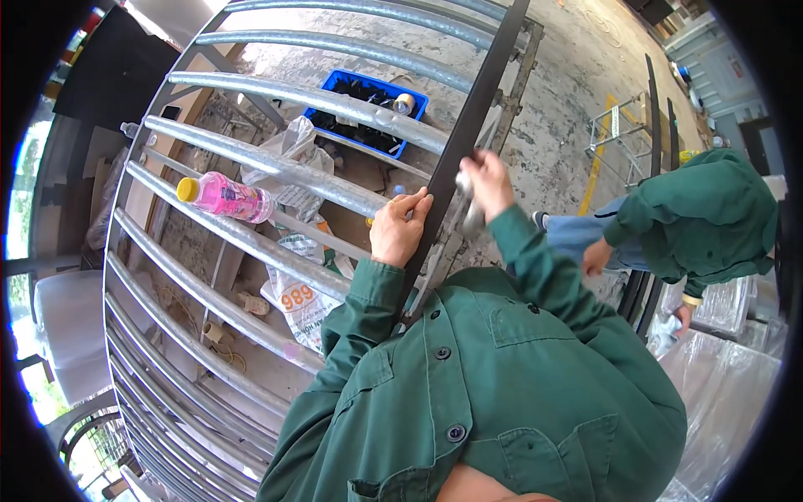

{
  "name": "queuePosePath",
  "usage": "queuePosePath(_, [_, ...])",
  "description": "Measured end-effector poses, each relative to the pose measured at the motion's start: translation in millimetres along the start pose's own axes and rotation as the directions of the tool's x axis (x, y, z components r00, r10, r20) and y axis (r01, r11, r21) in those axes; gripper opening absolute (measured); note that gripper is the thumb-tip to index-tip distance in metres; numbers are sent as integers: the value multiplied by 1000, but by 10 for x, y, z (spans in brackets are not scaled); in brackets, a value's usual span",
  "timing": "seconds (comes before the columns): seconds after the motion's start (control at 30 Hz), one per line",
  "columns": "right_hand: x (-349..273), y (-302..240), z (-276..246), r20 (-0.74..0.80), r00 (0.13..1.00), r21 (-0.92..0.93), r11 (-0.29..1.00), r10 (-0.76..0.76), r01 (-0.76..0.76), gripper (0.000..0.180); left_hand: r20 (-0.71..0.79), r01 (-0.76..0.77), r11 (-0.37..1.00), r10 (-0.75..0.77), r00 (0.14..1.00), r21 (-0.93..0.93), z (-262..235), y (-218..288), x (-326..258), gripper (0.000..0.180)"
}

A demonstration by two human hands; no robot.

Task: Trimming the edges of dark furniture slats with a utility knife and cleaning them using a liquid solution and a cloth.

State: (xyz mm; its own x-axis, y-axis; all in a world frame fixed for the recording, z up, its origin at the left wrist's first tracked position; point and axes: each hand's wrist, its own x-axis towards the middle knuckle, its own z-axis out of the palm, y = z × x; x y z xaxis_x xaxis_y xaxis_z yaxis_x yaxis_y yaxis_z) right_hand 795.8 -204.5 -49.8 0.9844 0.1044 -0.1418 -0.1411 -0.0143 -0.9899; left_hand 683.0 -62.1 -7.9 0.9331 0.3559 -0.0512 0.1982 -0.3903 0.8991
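Note:
A long black bar (473, 125) runs diagonally along the right side of a rack of silvery metal tubes (293, 167). My left hand (400, 230) is closed at the bar's left edge, its fingers curled against it. On the bar's other side, my right hand (491, 182) is closed round a whitish cloth (471, 213), smeared by motion and partly hidden by the fingers. A pink bottle with a yellow cap (224, 197) lies across the tubes, left of my left hand.
Beyond the tubes, a blue crate (335, 81) holds dark pieces and a tape roll. Plastic bags (297, 289) hang or lie below the tubes. At right, another person in a green shirt (707, 213) stands near plastic-wrapped stacks (719, 376). A metal stepladder (617, 130) stands farther back.

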Motion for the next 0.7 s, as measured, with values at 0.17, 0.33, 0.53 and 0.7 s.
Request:
queuePosePath(0.17, [68, -67, 26, -117, 992, -64, 997, -42, 35, 30, -45, -48, 998, 49, 998, 31, 6, 52, -39, 26])
queuePosePath(0.33, [498, -249, -23, -163, 985, -213, 977, -59, 23, 27, -11, -17, 999, 17, 1000, 32, -6, 61, -16, 26])
queuePosePath(0.53, [-381, -227, 190, -62, 998, -231, 973, 2, -17, 32, -23, -3, 1000, 4, 1000, 14, -21, -9, -39, 27])
queuePosePath(0.7, [802, 70, -287, -321, 831, -615, 767, -455, 182, 33, -4, -35, 999, 35, 999, 18, 21, 91, -8, 27])
